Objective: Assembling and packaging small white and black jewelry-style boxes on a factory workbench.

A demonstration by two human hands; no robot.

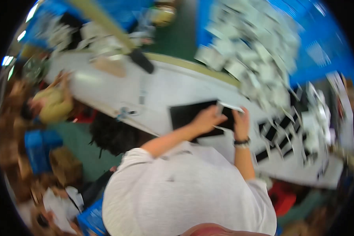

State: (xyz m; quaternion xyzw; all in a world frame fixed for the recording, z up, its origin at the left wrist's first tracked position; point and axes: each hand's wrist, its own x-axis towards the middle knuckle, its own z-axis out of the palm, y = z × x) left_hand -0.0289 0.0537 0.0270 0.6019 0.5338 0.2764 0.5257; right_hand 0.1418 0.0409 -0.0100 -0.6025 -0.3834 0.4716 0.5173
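My left hand [209,119] and my right hand [241,121] are close together over a black mat [183,116] on the white table. Between them is a small, thin white piece [231,106], too blurred to tell its kind. The fingers of both hands are closed at its two ends. A dark band circles my right wrist. To the right of the mat, several white strips [284,135] lie across black bars on the tabletop.
A big heap of white flat pieces [255,55] spills from a blue container [318,43] onto the table's far edge. White table [106,84] stretches left, with a tan piece [110,66] on it. Another person [55,104] sits at the left. A red stool [281,198] is at lower right.
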